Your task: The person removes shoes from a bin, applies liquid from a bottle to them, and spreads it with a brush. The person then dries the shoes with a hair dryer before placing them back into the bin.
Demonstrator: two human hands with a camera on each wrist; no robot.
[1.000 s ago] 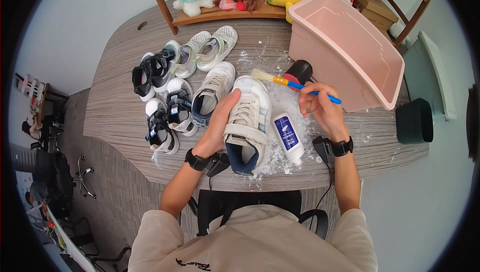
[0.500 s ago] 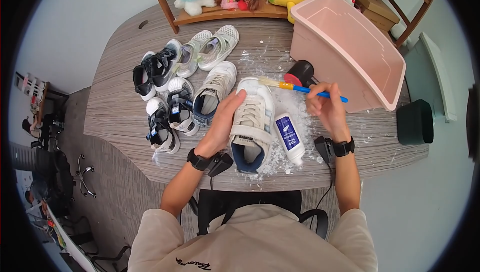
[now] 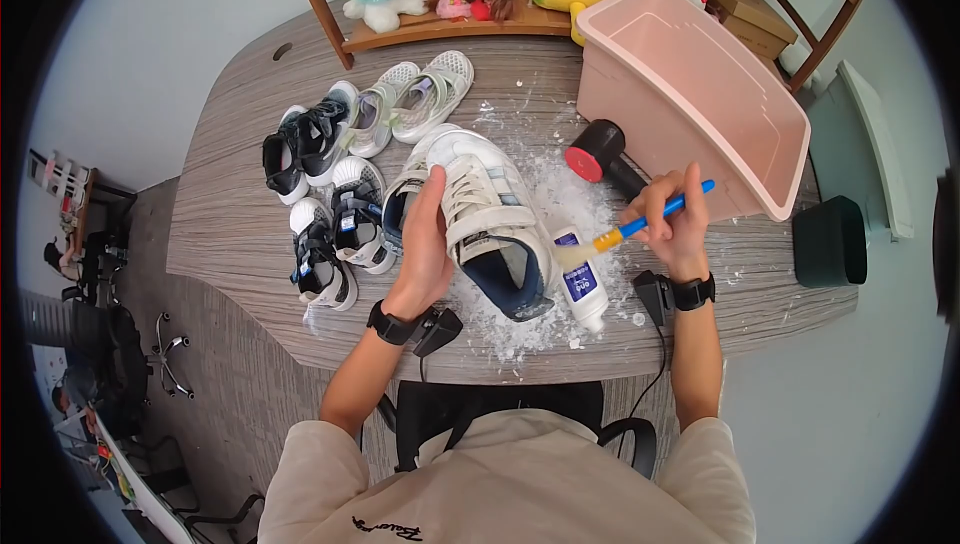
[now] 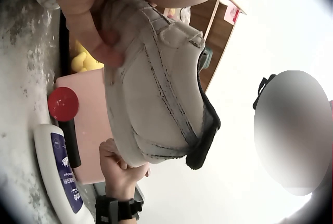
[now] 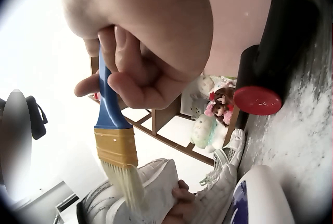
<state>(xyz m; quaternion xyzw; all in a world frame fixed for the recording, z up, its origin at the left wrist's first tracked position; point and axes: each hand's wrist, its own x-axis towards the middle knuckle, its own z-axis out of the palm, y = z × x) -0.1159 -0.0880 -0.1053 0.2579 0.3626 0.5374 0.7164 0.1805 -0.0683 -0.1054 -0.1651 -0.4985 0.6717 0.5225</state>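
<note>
My left hand (image 3: 424, 259) grips a white sneaker (image 3: 490, 199) with a strap and dark blue lining. The shoe is held tilted, its heel toward the lower right, and its worn grey stripes show in the left wrist view (image 4: 161, 83). My right hand (image 3: 672, 219) pinches the blue handle of a paintbrush (image 5: 115, 140). Its pale bristles point to the shoe's sole edge and overlap it in the right wrist view. Below the brush in the head view lies a white bottle (image 3: 588, 306) with a purple-blue label, partly covered by the bristles.
White powder (image 3: 510, 339) is scattered over the wood-grain table. Several other shoes (image 3: 320, 139) stand in pairs at the left. A black tool with a round red end (image 3: 597, 151) lies before a pink bin (image 3: 640, 134). Behind is a shelf (image 3: 470, 34) of plush toys; right, a dark green container (image 3: 830, 242).
My left hand has turned the sneaker, swinging its heel to the right and its toe to the left. The brush has come down from the toe to the heel side, over the bottle.
</note>
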